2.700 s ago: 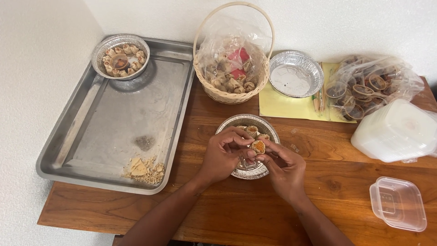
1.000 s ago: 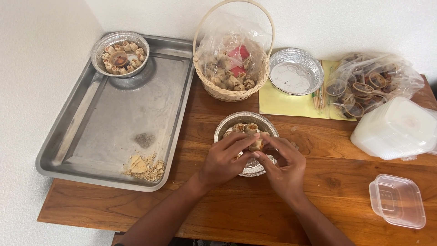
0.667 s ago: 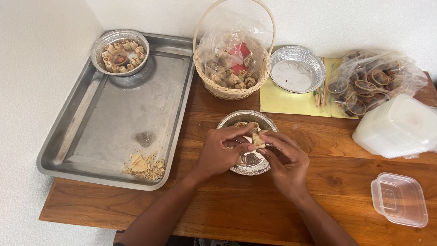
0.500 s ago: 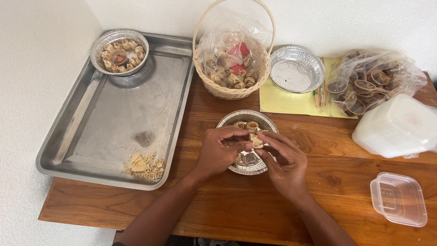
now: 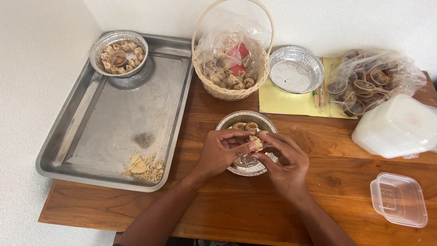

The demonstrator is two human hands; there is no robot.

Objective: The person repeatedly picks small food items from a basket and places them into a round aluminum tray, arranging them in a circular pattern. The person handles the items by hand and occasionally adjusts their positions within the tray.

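Both hands are meeting right over a small foil pie tin [image 5: 236, 169] that's sitting on the wooden table [image 5: 318, 200]. The left hand [image 5: 221, 152] is curling in from the left, thumb and fingertips pinching narrow on a pale dumpling [image 5: 256, 142]. The right hand [image 5: 284, 164] is coming in from the other side, and its fingers are closing on the same dumpling, so the piece is being held between the two hands just above the tin. A few more dumplings [image 5: 245, 125] are lying along the tin's far edge.

To the left, a big steel tray [image 5: 114, 123] is taking up that end of the table, with a pile of crumbs [image 5: 143, 167] near its front edge and a filled foil tin [image 5: 119, 52] sitting in its far corner, dumplings ringed around a small sauce cup.

Behind the hands, a wicker basket [image 5: 233, 93] lined with a plastic bag is holding more dumplings and something red. Just right of it, an empty foil tin [image 5: 296, 69] is resting on a yellow sheet [image 5: 291, 102]. Farther right, a clear bag of small sauce cups [image 5: 371, 82] is lying next to a bagged stack of white lids [image 5: 398, 127], and a clear plastic container [image 5: 399, 199] is sitting near the front right corner.
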